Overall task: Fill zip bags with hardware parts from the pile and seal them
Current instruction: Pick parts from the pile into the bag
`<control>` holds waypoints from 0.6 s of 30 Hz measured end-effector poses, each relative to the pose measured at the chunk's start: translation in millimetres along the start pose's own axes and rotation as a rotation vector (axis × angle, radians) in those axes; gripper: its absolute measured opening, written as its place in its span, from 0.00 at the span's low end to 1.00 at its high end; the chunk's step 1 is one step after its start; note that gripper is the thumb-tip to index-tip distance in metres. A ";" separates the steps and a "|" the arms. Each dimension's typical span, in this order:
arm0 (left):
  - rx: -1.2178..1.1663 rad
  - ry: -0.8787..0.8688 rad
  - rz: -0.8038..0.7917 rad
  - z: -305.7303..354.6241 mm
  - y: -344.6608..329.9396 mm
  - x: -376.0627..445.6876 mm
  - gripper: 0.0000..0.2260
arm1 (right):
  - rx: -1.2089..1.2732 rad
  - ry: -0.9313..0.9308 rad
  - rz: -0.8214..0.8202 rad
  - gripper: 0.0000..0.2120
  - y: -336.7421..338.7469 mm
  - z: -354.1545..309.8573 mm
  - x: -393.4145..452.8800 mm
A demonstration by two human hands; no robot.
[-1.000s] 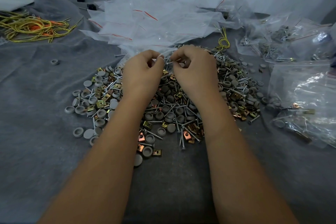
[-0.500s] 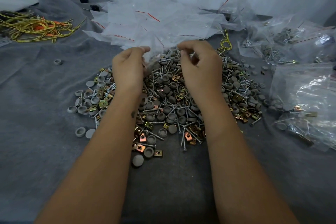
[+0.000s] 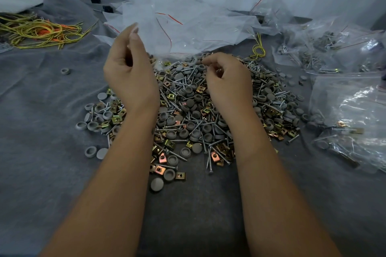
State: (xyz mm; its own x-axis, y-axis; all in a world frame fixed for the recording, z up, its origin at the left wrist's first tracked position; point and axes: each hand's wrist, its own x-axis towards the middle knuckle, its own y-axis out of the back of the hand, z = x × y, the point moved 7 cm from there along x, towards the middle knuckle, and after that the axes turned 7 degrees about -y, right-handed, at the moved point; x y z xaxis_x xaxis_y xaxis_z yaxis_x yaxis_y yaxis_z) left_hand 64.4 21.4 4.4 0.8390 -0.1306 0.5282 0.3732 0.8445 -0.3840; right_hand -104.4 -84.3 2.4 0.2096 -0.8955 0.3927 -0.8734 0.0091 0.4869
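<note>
Grey cloth (image 3: 41,152) covers the desk, pile of hardware parts (image 3: 198,115) at its middle; left hand (image 3: 130,75) lifts a clear zip bag (image 3: 158,33) pinched at its edge; right hand (image 3: 227,81), fingers curled, seems to gather parts; next, I judge, drop them into the bag's mouth.

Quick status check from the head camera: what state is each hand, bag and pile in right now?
Left hand: raised, pinching an empty zip bag.
Right hand: curled over the hardware pile, gripping small parts.
Hardware pile: loose, spread on the grey cloth.
Empty bags heap: unfilled, behind the pile.
Filled bags: holding parts, lying at right; seals unclear.
Yellow ties: tangled, far left.
</note>
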 end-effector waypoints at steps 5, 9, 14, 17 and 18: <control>0.176 -0.038 -0.131 -5.4 -5.8 -0.8 0.10 | -0.083 -0.046 -0.021 0.12 -1.0 6.5 2.6; 0.322 0.169 -0.384 -35.2 -20.4 -8.2 0.09 | -0.229 -0.015 -0.043 0.14 -4.0 7.2 4.6; 0.356 0.191 -0.464 -37.7 -26.7 -14.4 0.07 | -0.535 0.062 -0.199 0.20 -19.1 13.4 -0.2; 0.314 0.184 -0.486 -35.3 -30.4 -17.1 0.05 | -0.661 0.107 -0.241 0.22 -24.0 16.3 -4.9; 0.307 0.182 -0.491 -34.8 -31.5 -18.1 0.05 | -0.671 0.115 -0.237 0.22 -23.7 16.3 -5.0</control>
State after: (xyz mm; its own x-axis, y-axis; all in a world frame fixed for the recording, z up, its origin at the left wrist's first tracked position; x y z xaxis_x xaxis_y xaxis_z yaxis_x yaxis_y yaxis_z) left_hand 51.2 -20.9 -19.5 0.6621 -0.6065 0.4403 0.6253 0.7709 0.1216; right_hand -92.0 -87.3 -23.8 0.4373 -0.8549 0.2790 -0.3485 0.1250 0.9290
